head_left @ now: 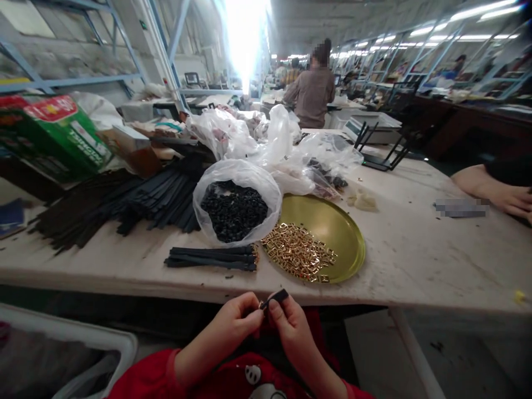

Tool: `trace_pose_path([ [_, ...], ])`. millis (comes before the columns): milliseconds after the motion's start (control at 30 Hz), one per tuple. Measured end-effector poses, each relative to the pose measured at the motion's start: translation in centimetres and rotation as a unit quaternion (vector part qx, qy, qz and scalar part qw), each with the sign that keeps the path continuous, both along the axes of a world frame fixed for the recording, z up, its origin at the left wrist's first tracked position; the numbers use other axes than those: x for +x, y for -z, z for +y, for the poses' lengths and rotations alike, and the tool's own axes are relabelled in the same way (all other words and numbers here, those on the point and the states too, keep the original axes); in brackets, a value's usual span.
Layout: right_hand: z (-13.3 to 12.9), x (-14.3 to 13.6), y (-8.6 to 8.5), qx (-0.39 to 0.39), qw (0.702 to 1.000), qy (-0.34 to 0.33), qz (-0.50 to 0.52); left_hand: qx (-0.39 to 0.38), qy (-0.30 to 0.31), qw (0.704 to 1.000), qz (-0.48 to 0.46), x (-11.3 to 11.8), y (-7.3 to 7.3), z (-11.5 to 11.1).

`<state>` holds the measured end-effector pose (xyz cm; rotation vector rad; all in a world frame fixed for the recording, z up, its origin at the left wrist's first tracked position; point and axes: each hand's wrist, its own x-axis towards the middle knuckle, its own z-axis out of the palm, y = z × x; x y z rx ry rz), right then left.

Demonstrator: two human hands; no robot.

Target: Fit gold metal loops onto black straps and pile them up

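My left hand (243, 315) pinches a small gold buckle (261, 305) in front of the table's edge. Closed on a black strap (279, 296), my right hand (290, 318) touches or nearly touches the left one; the strap meets the buckle between them. Beyond my hands, a gold tray (344, 244) holds many gold buckles (297, 249). To its left stands an open plastic bag (270, 191) of small black pieces (235, 213). A short stack of black straps (211, 258) with gold buckles at its right end lies before the bag.
Long dark straps (162, 194) spread over the left of the table (407, 244). Behind are plastic bags (236, 133), a green box (62, 136) and a black rack (384, 158). Another person's hand (511, 197) rests at the right. A white bin (124, 338) stands lower left.
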<state>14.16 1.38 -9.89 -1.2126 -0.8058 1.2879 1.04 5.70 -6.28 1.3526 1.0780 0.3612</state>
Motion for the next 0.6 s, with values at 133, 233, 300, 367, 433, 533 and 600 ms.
trace_pose_path([
  [133, 1.4, -0.5, 0.0, -0.071, 0.987, -0.086, 0.115, 0.024, -0.001, 1.000, -0.001, -0.4, -0.5, 0.7],
  [233, 2.3, -1.0, -0.3, -0.072, 0.990, -0.100, 0.070, 0.033, -0.009, 0.999, -0.010, -1.0, -0.2, 1.0],
  [300, 2.8, -1.4, -0.6, -0.030, 0.996, -0.082, -0.033, 0.028, -0.019, 0.999, -0.020, -1.5, 0.2, 1.2],
  [367, 3.0, -1.6, -0.9, -0.010, 0.990, -0.090, -0.104, 0.016, -0.033, 0.999, -0.030, -2.0, 0.6, 1.3],
  [433, 3.1, -1.9, -0.9, -0.025, 0.985, -0.114, -0.130, 0.002, -0.046, 0.998, -0.037, -2.4, 0.9, 1.4],
  [533, 2.9, -2.1, -0.5, -0.036, 0.980, -0.123, -0.153, -0.011, -0.058, 0.997, -0.039, -2.7, 1.1, 1.5],
  [600, 2.9, -2.1, -0.1, -0.025, 0.978, -0.115, -0.174, 0.007, -0.055, 0.998, -0.024, -2.8, 1.1, 1.6],
])
